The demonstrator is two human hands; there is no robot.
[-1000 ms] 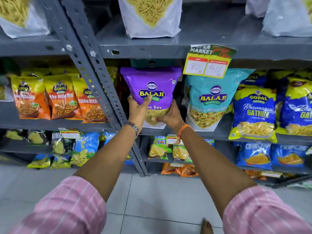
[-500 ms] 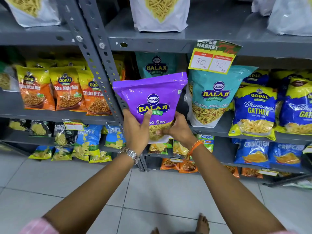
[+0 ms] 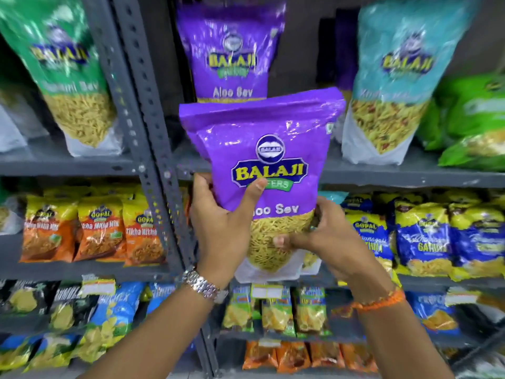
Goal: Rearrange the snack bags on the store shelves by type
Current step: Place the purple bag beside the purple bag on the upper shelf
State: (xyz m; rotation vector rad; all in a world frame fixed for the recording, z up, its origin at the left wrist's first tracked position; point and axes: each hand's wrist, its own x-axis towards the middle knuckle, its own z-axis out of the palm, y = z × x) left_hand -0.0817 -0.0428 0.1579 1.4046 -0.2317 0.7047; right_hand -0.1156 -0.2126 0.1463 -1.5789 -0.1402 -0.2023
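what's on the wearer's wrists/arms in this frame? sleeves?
Left hand: silver metal link-bracelet wristwatch at the wrist. Right hand: orange braided thread band around the wrist. Both forearms are bare; no sleeves or gloves are visible in this frame, and no rings can be made out.

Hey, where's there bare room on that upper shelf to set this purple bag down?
Bare shelf shows between the standing purple bag and the teal bag, behind the held bag. Right of the teal bag, green bags crowd it. The lower shelves are packed edge to edge.
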